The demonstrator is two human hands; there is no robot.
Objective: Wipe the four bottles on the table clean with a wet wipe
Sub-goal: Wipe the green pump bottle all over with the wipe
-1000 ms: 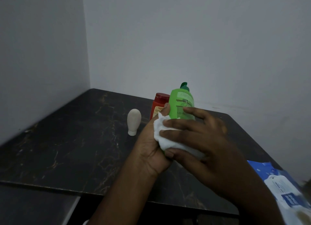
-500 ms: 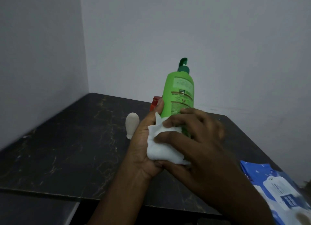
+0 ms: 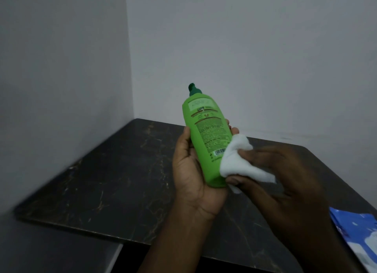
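A green bottle with a dark green pump top is lifted above the table, tilted with its top away from me and its back label facing me. My left hand grips its lower body from the left and underneath. My right hand pinches a crumpled white wet wipe against the bottle's lower right side. The red bottle and the small white bottle seen earlier are hidden behind my hands and the green bottle.
The dark marble-patterned table stands in a corner between two grey walls. A blue and white wet wipe pack lies at the table's right near edge.
The green bottle has turned so its back label faces me. The wipe has slid from the bottle's front to its lower right side. The red and white bottles are now out of sight.
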